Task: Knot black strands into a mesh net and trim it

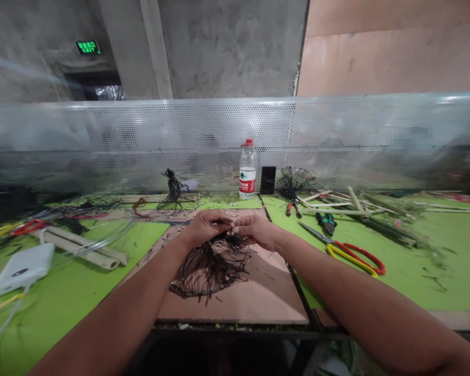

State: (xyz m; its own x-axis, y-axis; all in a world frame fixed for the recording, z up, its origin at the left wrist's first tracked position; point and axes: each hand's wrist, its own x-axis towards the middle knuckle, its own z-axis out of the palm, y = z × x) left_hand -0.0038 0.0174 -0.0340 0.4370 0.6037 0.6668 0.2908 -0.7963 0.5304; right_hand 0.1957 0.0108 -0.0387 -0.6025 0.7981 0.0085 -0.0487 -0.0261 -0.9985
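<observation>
My left hand [207,225] and my right hand [255,230] meet over a brown board [258,292], fingers curled and pinched together. Both grip the top of a bundle of thin black wires [211,266], which fans out below them onto the board. The fingertips touch each other at the bundle's upper end.
Red-and-yellow scissors [352,256], green-handled pliers [327,222] and red-handled cutters [293,208] lie to the right on the green mat [415,271]. A water bottle [247,169], a black box [268,180] and more wire bundles [174,190] stand before a perforated metal screen [141,141]. A white power bank [23,267] and tubes [82,245] lie left.
</observation>
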